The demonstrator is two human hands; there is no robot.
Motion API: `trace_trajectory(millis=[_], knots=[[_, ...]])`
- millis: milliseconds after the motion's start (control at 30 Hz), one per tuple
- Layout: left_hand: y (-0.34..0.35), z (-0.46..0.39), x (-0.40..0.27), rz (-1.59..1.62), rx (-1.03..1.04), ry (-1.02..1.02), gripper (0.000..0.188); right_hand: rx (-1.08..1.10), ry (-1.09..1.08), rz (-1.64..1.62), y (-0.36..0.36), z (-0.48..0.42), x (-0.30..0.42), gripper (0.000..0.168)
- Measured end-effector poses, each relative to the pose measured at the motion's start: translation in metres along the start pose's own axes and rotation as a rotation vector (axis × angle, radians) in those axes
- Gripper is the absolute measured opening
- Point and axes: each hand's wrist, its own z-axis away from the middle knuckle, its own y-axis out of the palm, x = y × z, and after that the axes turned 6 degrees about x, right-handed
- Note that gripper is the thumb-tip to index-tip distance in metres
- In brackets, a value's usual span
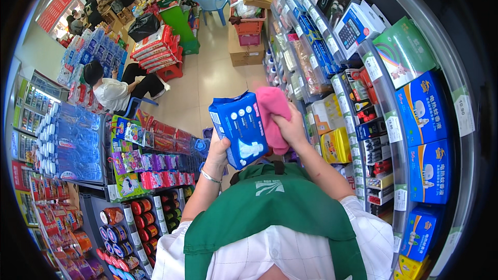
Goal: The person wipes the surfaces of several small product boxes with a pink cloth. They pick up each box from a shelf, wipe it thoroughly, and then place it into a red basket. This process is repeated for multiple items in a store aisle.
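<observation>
In front of the green apron [268, 206], my left hand [218, 149] grips a blue plastic pack of sanitary pads [240, 130] by its left side. A picture of a pad shows on the pack's face, which is turned up. My right hand [290, 124] has hold of a bunched pink cloth [272, 118]. The cloth lies against the pack's right edge and covers part of it. Some fingertips of both hands are hidden behind what they hold.
Stocked shelves rise close on my right, with blue mosquito-repellent boxes [422, 109] and a calculator box [356, 29]. Jars [144, 219] and bottled water [79, 140] stand left. A seated person [113, 91] is beside the aisle. Cartons [246, 52] and a blue chair [213, 4] stand farther along.
</observation>
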Motion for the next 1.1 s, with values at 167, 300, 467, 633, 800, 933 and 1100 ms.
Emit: trace_trajectory(millis=[167,300,467,633,800,933,1100], knots=[[-0.013,-0.003,0.005,-0.009,-0.043,-0.021,0.098,-0.08,-0.269,0.013,0.007,0.011,0.032,0.04],[-0.006,-0.007,0.001,-0.142,-0.081,-0.052,0.096,0.14,-0.639,0.515,0.004,0.012,0.087,0.053],[-0.018,-0.009,-0.02,-0.352,0.065,-0.088,0.098,0.193,-0.576,0.421,0.004,-0.006,0.077,0.048],[-0.022,-0.002,-0.019,-0.267,0.18,-0.057,0.104,0.279,-0.102,0.407,-0.018,-0.029,0.036,0.04],[-0.026,-0.002,-0.01,-0.104,0.129,-0.136,0.103,0.075,-0.221,0.16,-0.015,-0.02,0.037,0.05],[-0.022,-0.004,-0.012,-0.129,0.106,-0.104,0.108,0.314,-0.544,0.296,-0.016,-0.007,0.087,0.052],[-0.028,-0.002,-0.016,-0.186,0.269,-0.229,0.113,0.481,-0.466,0.296,-0.009,-0.027,0.067,0.041]])
